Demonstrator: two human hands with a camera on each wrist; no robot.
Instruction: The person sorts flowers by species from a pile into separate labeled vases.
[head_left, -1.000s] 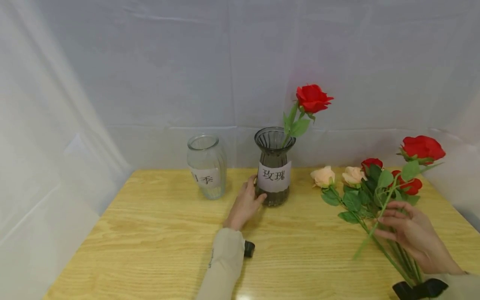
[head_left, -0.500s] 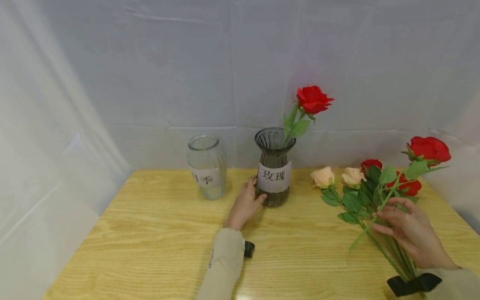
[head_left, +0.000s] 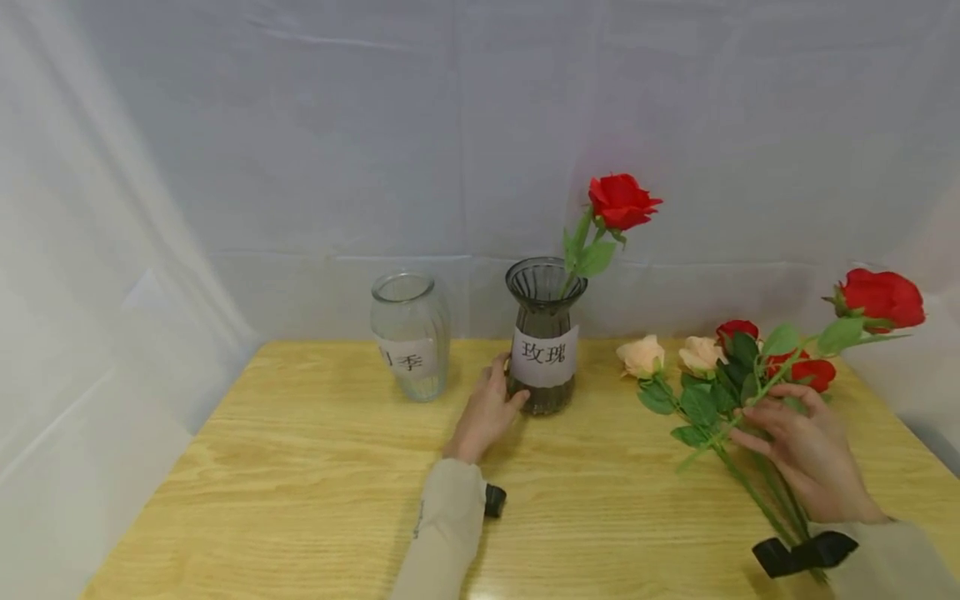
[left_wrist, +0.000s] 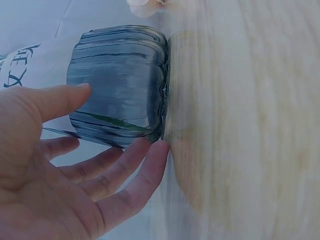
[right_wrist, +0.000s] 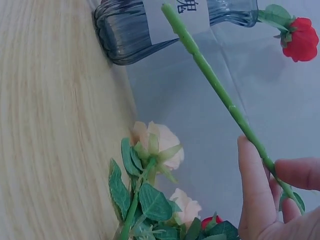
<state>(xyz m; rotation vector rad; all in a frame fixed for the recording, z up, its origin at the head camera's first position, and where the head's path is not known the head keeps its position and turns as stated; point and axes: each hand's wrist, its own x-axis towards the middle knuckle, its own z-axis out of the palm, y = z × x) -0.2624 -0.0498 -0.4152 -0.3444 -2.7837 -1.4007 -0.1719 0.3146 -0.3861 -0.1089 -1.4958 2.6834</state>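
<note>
My left hand [head_left: 486, 417] holds the lower part of a dark grey glass vase [head_left: 547, 315], thumb in front and fingers round its left side. In the left wrist view, the fingertips [left_wrist: 159, 150] lie at the vase's base. One red rose [head_left: 622, 202] with green leaves stands in this vase, leaning right. My right hand [head_left: 813, 454] pinches the green stem [right_wrist: 215, 82] of another red rose [head_left: 881, 298] between thumb and fingers. Its bloom points up to the right, and the stem's cut end points down to the left, over the lying flowers.
A clear glass vase [head_left: 410, 321] with a paper label stands left of the dark one. On the wooden table [head_left: 315, 500] at right lie peach roses [head_left: 642, 357] and red roses [head_left: 810, 372], stems toward the front edge. White sheeting [head_left: 337, 167] hangs behind.
My right hand has moved a little left, tilting the rose so its bloom swings right and its stem lies flatter. The left hand stays on the dark vase.
</note>
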